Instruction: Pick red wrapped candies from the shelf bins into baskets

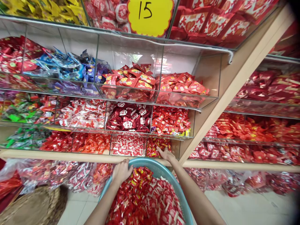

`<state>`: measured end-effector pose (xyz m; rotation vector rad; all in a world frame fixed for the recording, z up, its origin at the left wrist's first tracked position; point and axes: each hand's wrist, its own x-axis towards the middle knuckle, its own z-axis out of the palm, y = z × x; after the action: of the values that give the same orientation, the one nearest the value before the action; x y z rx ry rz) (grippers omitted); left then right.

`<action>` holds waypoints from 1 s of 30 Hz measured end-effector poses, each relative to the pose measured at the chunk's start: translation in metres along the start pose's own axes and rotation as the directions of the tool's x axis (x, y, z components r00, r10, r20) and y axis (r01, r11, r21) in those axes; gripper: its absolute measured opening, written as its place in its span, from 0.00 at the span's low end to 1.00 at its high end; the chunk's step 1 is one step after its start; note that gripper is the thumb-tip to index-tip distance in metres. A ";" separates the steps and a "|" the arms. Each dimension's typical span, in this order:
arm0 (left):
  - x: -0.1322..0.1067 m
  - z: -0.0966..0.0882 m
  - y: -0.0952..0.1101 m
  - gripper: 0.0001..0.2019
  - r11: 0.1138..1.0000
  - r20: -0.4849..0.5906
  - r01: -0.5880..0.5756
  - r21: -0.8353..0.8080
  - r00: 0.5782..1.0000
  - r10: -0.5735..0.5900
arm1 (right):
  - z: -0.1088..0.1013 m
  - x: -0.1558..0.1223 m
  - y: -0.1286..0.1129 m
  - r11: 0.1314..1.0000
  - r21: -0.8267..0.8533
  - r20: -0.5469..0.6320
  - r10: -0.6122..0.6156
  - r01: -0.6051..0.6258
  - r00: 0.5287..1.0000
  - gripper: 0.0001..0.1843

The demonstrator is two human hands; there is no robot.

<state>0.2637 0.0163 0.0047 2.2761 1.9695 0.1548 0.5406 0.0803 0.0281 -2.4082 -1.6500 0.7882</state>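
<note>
A teal basin full of wrapped candies stands against the front of the shelf. My left hand is closed over its left rim, the thumb on the inner side. Past the far rim, my right hand reaches to the lowest shelf, at a bin of small red and gold candies; its visible fingers are apart and I see nothing held in them. In the basin, red and gold candies lie on the left and red-and-white candies on the right.
Clear-fronted shelves of candies rise ahead, with a yellow price sign reading 15 at the top. A slanting wooden divider stands on the right. Bagged candies sit under the shelf, and a woven basket stands lower left.
</note>
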 end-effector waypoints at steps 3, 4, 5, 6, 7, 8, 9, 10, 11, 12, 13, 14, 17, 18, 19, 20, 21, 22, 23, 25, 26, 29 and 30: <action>-0.001 -0.003 0.001 0.21 1.000 0.027 -0.001 -0.007 1.000 0.001 | -0.001 0.003 -0.004 0.995 0.093 0.083 0.011 -0.018 0.997 0.54; -0.001 -0.004 0.001 0.22 1.000 0.031 0.000 -0.007 1.000 0.000 | -0.001 0.003 -0.005 0.992 0.125 0.102 0.012 -0.025 0.995 0.55; -0.001 -0.005 0.001 0.22 1.000 0.032 0.001 -0.006 0.999 -0.001 | -0.001 0.003 -0.005 0.988 0.149 0.114 0.014 -0.031 0.993 0.56; -0.001 -0.005 0.002 0.22 1.000 0.032 0.003 -0.004 0.999 -0.003 | 0.000 0.003 -0.006 0.986 0.162 0.118 0.016 -0.035 0.993 0.58; -0.001 -0.005 0.002 0.21 1.000 0.030 0.004 -0.002 1.000 -0.004 | 0.000 0.002 -0.007 0.986 0.161 0.114 0.020 -0.038 0.993 0.59; -0.001 -0.005 0.002 0.21 1.000 0.026 0.003 0.000 1.000 -0.003 | 0.001 0.001 -0.008 0.987 0.153 0.110 0.027 -0.043 0.994 0.60; -0.001 -0.005 0.002 0.21 1.000 0.020 0.000 0.002 1.000 0.000 | 0.002 -0.001 -0.010 0.989 0.138 0.103 0.035 -0.049 0.994 0.60; -0.001 -0.004 0.001 0.21 1.000 0.016 -0.004 0.003 1.000 0.004 | 0.002 -0.004 -0.012 0.991 0.121 0.092 0.043 -0.054 0.995 0.61; -0.001 -0.003 0.001 0.21 1.000 0.013 -0.009 0.003 1.000 0.009 | 0.003 -0.007 -0.014 0.993 0.103 0.077 0.048 -0.056 0.996 0.60; 0.000 -0.003 0.001 0.22 1.000 0.009 -0.012 0.004 1.000 0.012 | 0.005 -0.010 -0.016 0.995 0.089 0.058 0.049 -0.054 0.997 0.60; 0.000 -0.002 0.001 0.22 1.000 0.005 -0.014 0.003 1.000 0.014 | 0.007 -0.012 -0.019 0.996 0.081 0.035 0.044 -0.047 0.998 0.59; 0.000 -0.001 0.001 0.22 1.000 0.001 -0.013 0.003 1.000 0.013 | 0.009 -0.015 -0.021 0.996 0.081 0.008 0.036 -0.036 0.999 0.59; 0.000 0.000 0.001 0.22 1.000 0.001 -0.005 0.001 1.000 0.005 | 0.017 -0.019 -0.028 0.996 0.084 -0.063 0.014 -0.009 0.998 0.57; 0.000 0.000 0.001 0.22 1.000 0.003 -0.006 -0.001 1.000 0.006 | 0.019 -0.019 -0.030 0.997 0.079 -0.075 0.015 -0.009 0.997 0.56; 0.001 0.000 0.000 0.21 1.000 0.005 -0.008 -0.002 1.000 0.008 | 0.021 -0.018 -0.031 0.997 0.071 -0.077 0.016 -0.010 0.997 0.55; 0.001 0.000 0.000 0.21 1.000 0.004 -0.012 -0.002 1.000 0.012 | 0.022 -0.017 -0.033 0.998 0.065 -0.066 0.018 -0.014 0.998 0.54; 0.001 0.001 0.000 0.21 1.000 0.001 -0.016 -0.003 1.000 0.016 | 0.022 -0.016 -0.034 0.998 0.062 -0.047 0.018 -0.015 0.999 0.54; 0.001 0.001 0.000 0.21 1.000 -0.002 -0.017 -0.003 1.000 0.017 | 0.021 -0.015 -0.034 0.998 0.061 -0.026 0.014 -0.013 1.000 0.54; 0.001 0.001 -0.001 0.21 1.000 -0.005 -0.017 -0.003 1.000 0.017 | 0.021 -0.014 -0.035 0.998 0.063 -0.008 0.009 -0.009 1.000 0.53; 0.001 0.002 -0.001 0.21 1.000 -0.012 -0.019 -0.001 1.000 0.019 | 0.019 -0.012 -0.036 0.998 0.069 0.009 0.004 -0.004 1.000 0.53; 0.001 0.002 -0.001 0.20 1.000 -0.015 -0.021 0.001 1.000 0.021 | 0.019 -0.011 -0.036 0.998 0.069 0.007 0.005 -0.006 1.000 0.53; 0.001 0.002 -0.001 0.20 1.000 -0.016 -0.023 0.013 1.000 0.023 | 0.019 -0.010 -0.036 0.998 0.054 -0.017 0.015 -0.014 1.000 0.52; 0.001 0.001 -0.001 0.20 1.000 -0.012 -0.021 0.016 1.000 0.021 | 0.020 -0.010 -0.035 0.999 0.048 -0.028 0.014 -0.012 1.000 0.52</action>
<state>0.2631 0.0174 0.0033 2.3121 1.9600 0.1552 0.4987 0.0815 0.0278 -2.3890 -1.5884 0.7820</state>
